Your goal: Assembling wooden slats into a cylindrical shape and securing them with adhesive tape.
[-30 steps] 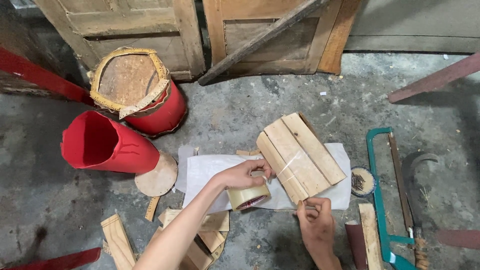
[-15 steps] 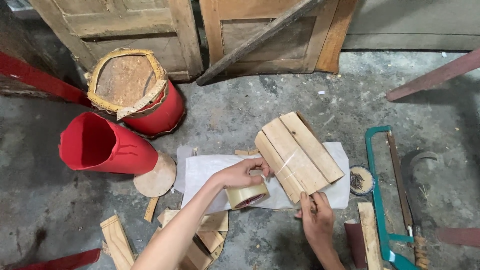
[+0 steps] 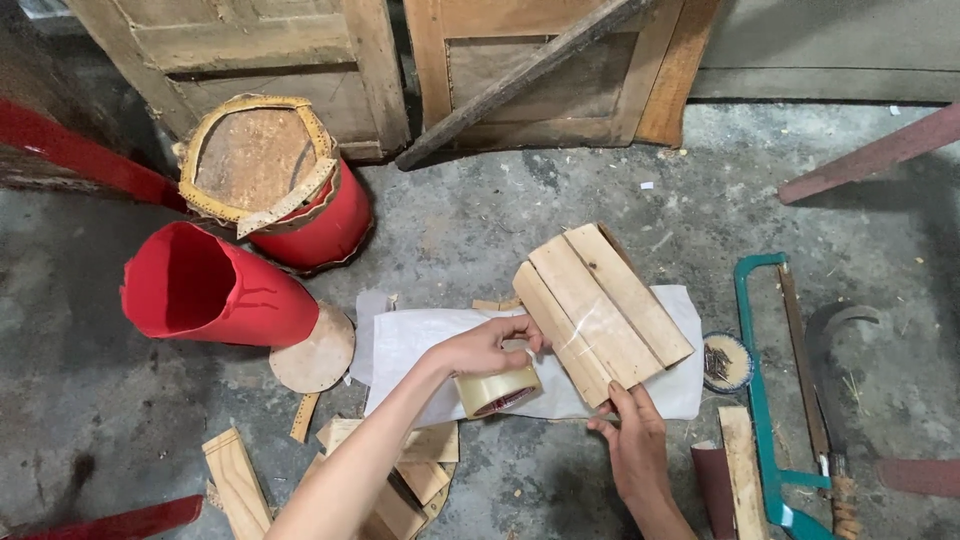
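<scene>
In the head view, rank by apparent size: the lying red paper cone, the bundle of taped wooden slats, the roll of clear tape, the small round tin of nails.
1. Red paper cone
2. Wooden slat bundle, nearly alike, so the order is unsure
3. Clear tape roll
4. Nail tin

Far left on the concrete floor [image 3: 480,230] stands a red cylinder [image 3: 300,215] capped with a rough wooden disc, and a red cone [image 3: 215,290] lies on its side just near it. To the right lie a green-framed hacksaw [image 3: 765,400], a curved blade [image 3: 835,345] and a small round tin of nails [image 3: 725,362]. Wood offcuts [image 3: 235,485] scatter near left, with old wooden doors [image 3: 300,50] along the far wall.
</scene>
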